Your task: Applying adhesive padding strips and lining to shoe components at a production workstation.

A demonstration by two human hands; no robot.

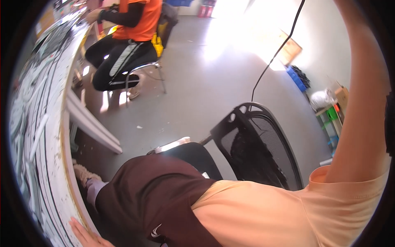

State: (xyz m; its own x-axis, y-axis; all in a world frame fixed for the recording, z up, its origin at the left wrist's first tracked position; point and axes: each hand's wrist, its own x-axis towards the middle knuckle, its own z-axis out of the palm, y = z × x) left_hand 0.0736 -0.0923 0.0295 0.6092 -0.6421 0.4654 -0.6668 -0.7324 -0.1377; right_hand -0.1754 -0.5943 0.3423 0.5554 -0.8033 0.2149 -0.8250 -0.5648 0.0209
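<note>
My left hand (88,235) is at the lower left, partly cut off by the lower edge. Its fingers are stretched out at the edge of a white worktable (61,164), and I see nothing held in it. Long pale strips with dark lines (39,136) lie along the tabletop beside it. On the right side my bare right arm (356,107) is raised from a peach sleeve and leaves the picture at the top, so the right hand is out of sight. A dark brown apron (152,193) covers my lap.
Beside me stands a black mesh-backed chair (284,144). A dark cable (273,57) hangs above it. Farther off, another person in orange (142,20) sits at the same table. Along the right wall are a blue bin (297,78), a white bag (323,99) and a shelf (329,115).
</note>
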